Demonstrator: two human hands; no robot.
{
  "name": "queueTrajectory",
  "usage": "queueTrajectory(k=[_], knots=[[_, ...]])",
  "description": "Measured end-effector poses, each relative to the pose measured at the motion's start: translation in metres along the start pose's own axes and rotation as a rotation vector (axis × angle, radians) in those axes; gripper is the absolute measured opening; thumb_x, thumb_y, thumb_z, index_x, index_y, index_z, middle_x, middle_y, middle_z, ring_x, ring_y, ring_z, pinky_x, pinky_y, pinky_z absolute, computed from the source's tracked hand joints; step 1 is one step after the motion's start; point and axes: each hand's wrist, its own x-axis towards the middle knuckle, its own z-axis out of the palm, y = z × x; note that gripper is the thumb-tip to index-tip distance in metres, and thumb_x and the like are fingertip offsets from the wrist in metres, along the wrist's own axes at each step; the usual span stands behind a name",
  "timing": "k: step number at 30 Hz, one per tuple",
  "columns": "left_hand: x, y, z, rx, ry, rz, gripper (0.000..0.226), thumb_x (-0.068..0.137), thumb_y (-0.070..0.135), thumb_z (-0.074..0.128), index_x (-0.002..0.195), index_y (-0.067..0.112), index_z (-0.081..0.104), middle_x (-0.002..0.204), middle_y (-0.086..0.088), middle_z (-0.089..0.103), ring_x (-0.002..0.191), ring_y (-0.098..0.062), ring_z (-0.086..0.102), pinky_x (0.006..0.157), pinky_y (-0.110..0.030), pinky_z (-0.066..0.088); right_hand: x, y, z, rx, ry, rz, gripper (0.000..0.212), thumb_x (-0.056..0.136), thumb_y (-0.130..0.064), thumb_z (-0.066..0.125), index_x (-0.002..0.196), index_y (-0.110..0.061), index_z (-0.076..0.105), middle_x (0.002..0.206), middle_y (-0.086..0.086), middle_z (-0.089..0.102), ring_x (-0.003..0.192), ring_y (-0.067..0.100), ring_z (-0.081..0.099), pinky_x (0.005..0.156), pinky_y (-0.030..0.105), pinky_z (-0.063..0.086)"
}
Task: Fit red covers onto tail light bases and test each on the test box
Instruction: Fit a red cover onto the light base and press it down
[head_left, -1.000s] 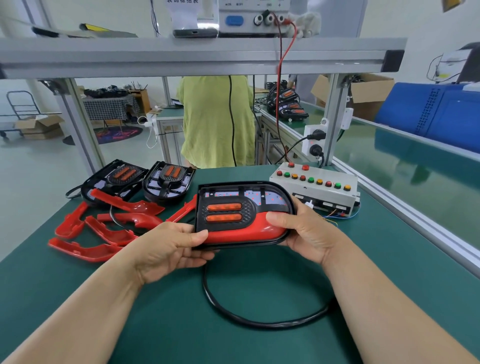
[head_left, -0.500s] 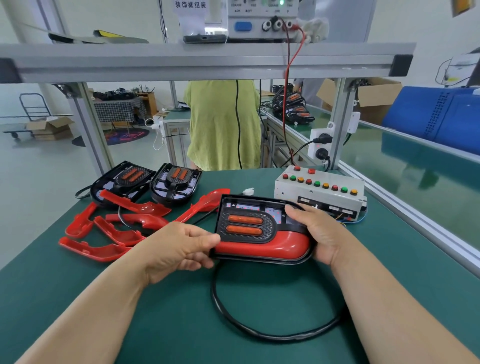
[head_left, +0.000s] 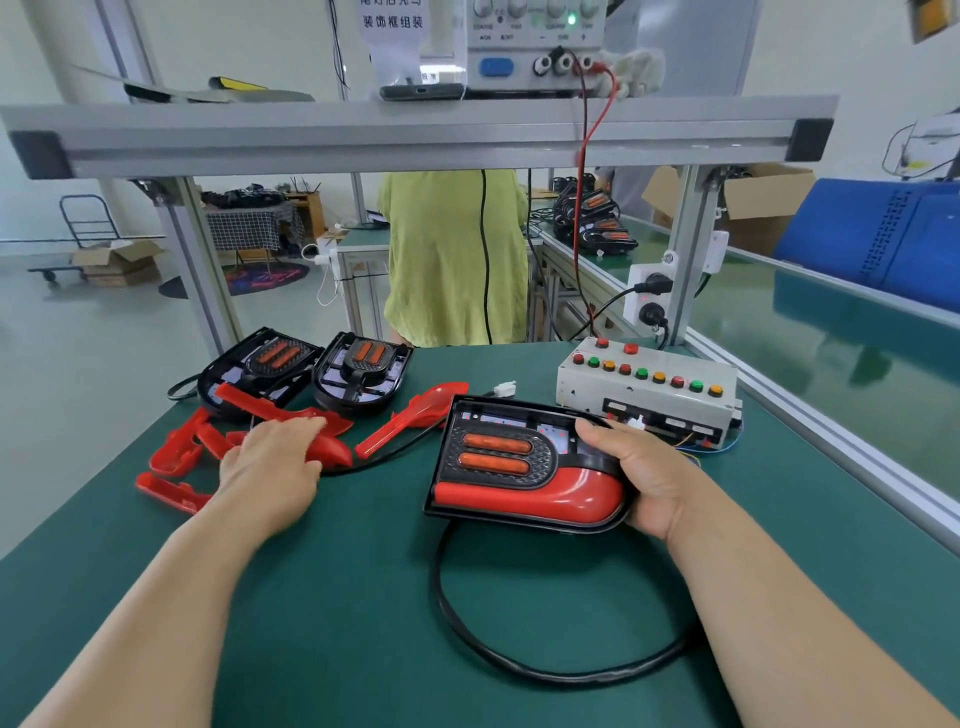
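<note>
Right hand (head_left: 644, 478) is gripping the right end of the tail light (head_left: 498, 457) — red cover (head_left: 545, 496) fitted — and holding it tilted over the table (head_left: 337, 597), just before the test box (head_left: 649, 397). Left hand (head_left: 270, 467) is resting on a loose cover (head_left: 332, 452); its grip cannot be determined.

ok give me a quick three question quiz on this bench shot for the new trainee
1. True or false: the tail light gripped by the right hand already has its red cover on.
2. How many uncovered bases lie at the back left of the table? A one, B two, C four.
3. Which hand touches the loose red covers?
Key: 1 true; 2 B; 3 the left hand.
</note>
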Motion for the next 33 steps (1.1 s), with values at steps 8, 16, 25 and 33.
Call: queueTrajectory(k=[8,16,25,33], knots=[[0.000,0.001,0.002,-0.011,0.024,0.028,0.054,0.096,0.016,0.060,0.145,0.031,0.046,0.138,0.002,0.040,0.133,-0.023,0.030,0.115,-0.042,0.025,-0.002,0.002,0.004,-0.031,-0.041,0.011,0.018,0.096,-0.015,0.058,0.108,-0.007,0.070,0.095,0.016,0.075,0.072,0.026,0.073,0.061,0.036,0.061],[0.006,-0.003,0.009,-0.066,0.012,0.013,0.044,0.096,0.012,0.059,0.137,0.028,0.051,0.145,0.001,0.043,0.139,-0.024,0.032,0.120,-0.049,0.017,-0.002,0.004,0.006,-0.026,-0.052,0.013,0.018,0.096,-0.016,0.058,0.107,-0.008,0.070,0.095,0.016,0.075,0.073,0.026,0.073,0.061,0.036,0.061],[0.000,0.013,-0.004,-0.551,0.345,0.236,0.047,0.093,0.007,0.063,0.133,0.029,0.052,0.124,0.006,0.053,0.118,-0.011,0.046,0.107,-0.026,0.033,0.000,0.006,0.005,-0.015,-0.097,-0.005,0.027,0.097,-0.020,0.054,0.116,-0.008,0.069,0.111,0.017,0.073,0.091,0.028,0.074,0.073,0.040,0.062],[-0.034,0.068,-0.011,-0.520,0.379,0.627,0.053,0.085,0.010,0.074,0.136,0.020,0.061,0.117,0.004,0.055,0.115,-0.020,0.053,0.107,-0.039,0.040,0.003,0.007,0.010,-0.053,-0.074,-0.068,0.030,0.099,-0.029,0.052,0.111,-0.012,0.073,0.114,0.016,0.072,0.101,0.030,0.070,0.092,0.048,0.055]])
